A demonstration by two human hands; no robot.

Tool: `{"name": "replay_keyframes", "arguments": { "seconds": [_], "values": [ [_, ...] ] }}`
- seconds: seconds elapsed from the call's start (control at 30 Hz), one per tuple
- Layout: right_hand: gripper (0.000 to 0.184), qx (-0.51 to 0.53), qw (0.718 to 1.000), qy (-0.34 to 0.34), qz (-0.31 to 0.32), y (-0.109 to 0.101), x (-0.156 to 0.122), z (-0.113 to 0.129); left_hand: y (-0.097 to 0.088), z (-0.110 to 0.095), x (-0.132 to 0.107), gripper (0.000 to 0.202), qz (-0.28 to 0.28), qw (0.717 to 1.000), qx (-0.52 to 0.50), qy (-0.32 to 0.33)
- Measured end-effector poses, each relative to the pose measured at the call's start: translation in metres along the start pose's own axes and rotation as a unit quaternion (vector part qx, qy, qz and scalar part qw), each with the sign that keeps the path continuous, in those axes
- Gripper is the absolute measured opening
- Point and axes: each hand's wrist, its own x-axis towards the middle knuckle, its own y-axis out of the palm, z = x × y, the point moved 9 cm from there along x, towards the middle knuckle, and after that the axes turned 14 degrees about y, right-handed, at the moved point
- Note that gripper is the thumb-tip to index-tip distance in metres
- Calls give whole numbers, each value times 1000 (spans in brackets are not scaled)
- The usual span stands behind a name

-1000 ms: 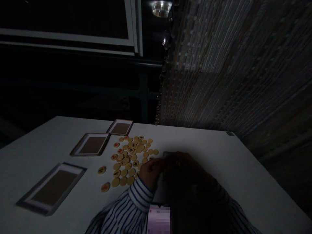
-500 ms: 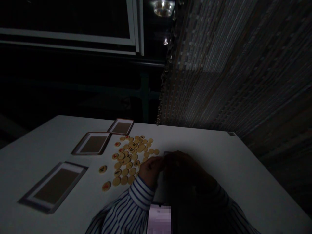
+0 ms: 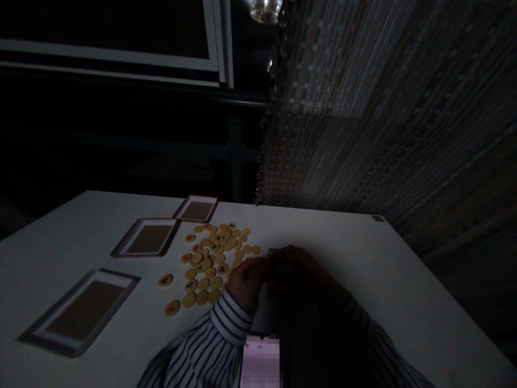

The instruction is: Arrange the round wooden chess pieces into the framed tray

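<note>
1. Beaded, stringy curtain (image 3: 343, 108) hung beyond a smooth white table (image 3: 404, 302).
2. Left hand (image 3: 246, 277) and right hand (image 3: 302, 269) came together, fingers bent; shadow hid whether either gripped anything, so I couldn't tell.
3. Round tan discs (image 3: 216, 283) overlapped beside the left hand, too crowded to count; two lay apart, toward three flat, bordered rectangles (image 3: 149, 238).

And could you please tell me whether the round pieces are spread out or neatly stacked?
Spread out: the round pieces lie loosely scattered across the white table, some overlapping, others apart.
</note>
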Motion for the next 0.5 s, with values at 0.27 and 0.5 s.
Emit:
{"name": "replay_keyframes", "arguments": {
  "seconds": [0.27, 0.5],
  "values": [
    [21, -38, 999, 13, 1, -11, 0, 9, 1, -4, 1, 24, 11, 1000, -17, 1],
    [21, -55, 996, 67, -23, -22, -1, -23, -2, -2, 3, 22, 26, 997, 59, 47]
  ]
}}
